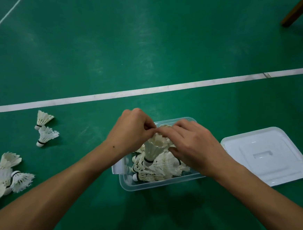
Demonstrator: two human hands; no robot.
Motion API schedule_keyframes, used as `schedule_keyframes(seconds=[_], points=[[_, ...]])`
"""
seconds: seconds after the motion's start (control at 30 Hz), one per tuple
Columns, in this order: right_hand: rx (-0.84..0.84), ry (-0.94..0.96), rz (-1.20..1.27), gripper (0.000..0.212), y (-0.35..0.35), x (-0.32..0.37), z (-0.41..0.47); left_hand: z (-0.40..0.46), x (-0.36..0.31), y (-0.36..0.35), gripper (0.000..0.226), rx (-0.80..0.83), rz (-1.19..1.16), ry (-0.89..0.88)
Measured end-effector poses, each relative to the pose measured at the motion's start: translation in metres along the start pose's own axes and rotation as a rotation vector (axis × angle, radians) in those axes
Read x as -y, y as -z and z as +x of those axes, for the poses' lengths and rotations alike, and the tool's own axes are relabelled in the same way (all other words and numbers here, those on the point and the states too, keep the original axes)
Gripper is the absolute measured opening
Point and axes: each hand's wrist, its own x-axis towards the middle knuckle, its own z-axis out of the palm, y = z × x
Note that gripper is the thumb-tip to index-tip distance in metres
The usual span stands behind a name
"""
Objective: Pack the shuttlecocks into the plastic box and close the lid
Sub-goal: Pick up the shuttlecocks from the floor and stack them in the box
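A clear plastic box (pixel 158 184) sits on the green court floor, holding several white feather shuttlecocks (pixel 160 170). One shuttlecock (pixel 152 149) stands above the pile, cork down. My left hand (pixel 130 131) pinches its feather rim from the left. My right hand (pixel 193 144) rests on its feathers from the right, fingers curled around them. The box's white lid (pixel 266 156) lies flat on the floor just right of the box. Two loose shuttlecocks (pixel 45 128) lie to the far left, and a heap of several more (pixel 6 175) sits at the left edge.
A white court line (pixel 145 90) crosses the floor beyond the box. A brown wooden leg (pixel 296 10) stands at the top right. Green floor surrounds the box on all sides.
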Motion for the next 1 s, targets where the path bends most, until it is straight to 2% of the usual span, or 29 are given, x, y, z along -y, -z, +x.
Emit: schedule_keyframes(seconds=[0.13,0.3,0.4,0.53,0.6,0.7,0.83,1.0], points=[[-0.02,-0.011,-0.039,0.069,-0.006,-0.003,0.0,0.003,0.001,0.007,0.009,0.009,-0.036,-0.015],[-0.143,-0.045,-0.039,0.051,-0.011,-0.007,-0.005,0.004,0.003,0.011,0.011,-0.033,-0.08,-0.042],[-0.159,-0.163,0.05,0.042,-0.003,-0.01,-0.007,0.0,0.015,0.024,0.015,-0.092,-0.107,0.009],[-0.179,-0.391,0.297,0.053,0.003,-0.003,-0.007,-0.01,0.037,0.045,0.009,-0.208,-0.104,0.068],[-0.155,-0.401,0.395,0.052,0.0,0.011,-0.003,-0.015,0.048,0.052,0.007,-0.274,-0.116,0.116],[-0.09,-0.343,0.454,0.039,-0.017,0.038,0.008,-0.022,0.06,0.056,0.008,-0.332,-0.116,0.152],[0.058,-0.332,0.334,0.024,-0.05,0.063,0.023,-0.03,0.066,0.054,0.006,-0.357,-0.106,0.163],[0.167,-0.385,0.243,0.029,-0.072,0.06,0.035,-0.035,0.066,0.047,0.004,-0.341,-0.083,0.142]])
